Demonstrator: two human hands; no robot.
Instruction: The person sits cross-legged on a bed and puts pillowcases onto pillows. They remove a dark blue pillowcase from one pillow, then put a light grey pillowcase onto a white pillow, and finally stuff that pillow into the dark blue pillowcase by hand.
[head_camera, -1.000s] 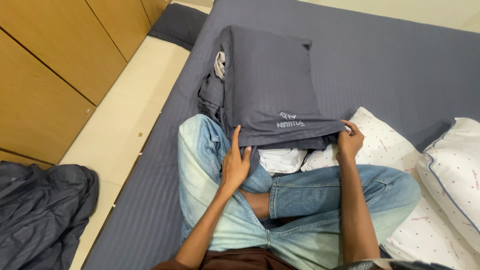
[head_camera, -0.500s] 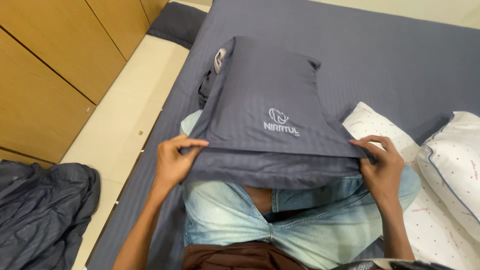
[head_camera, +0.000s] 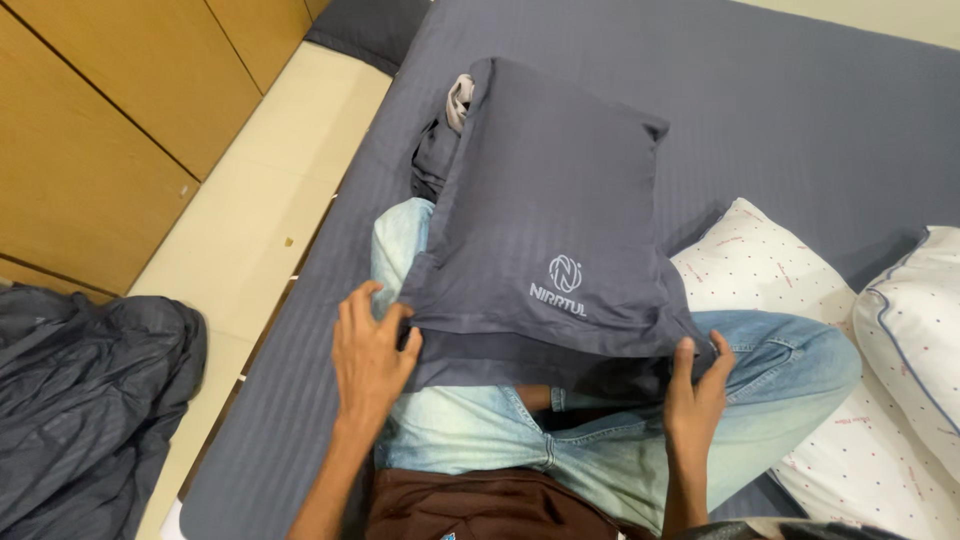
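Observation:
A pillow in a dark grey striped pillowcase (head_camera: 550, 200) lies across my crossed legs in light blue jeans (head_camera: 470, 440) on the bed. My left hand (head_camera: 368, 350) grips the case's near left corner at its open flap. My right hand (head_camera: 695, 385) pinches the near right corner of the same flap. A bit of white pillow shows at the far end of the case, beside bunched grey fabric (head_camera: 437, 160).
The bed carries a grey striped sheet (head_camera: 780, 110). Bare white dotted pillows (head_camera: 770, 270) and another white pillow (head_camera: 915, 320) lie at my right. A crumpled dark grey cloth (head_camera: 85, 400) sits on the cream floor at left, beside wooden cupboard doors (head_camera: 100, 130).
The pillowcase has been drawn down over the pillow toward me. My hands moved apart to its near corners, then came slightly closer together and nearer my lap.

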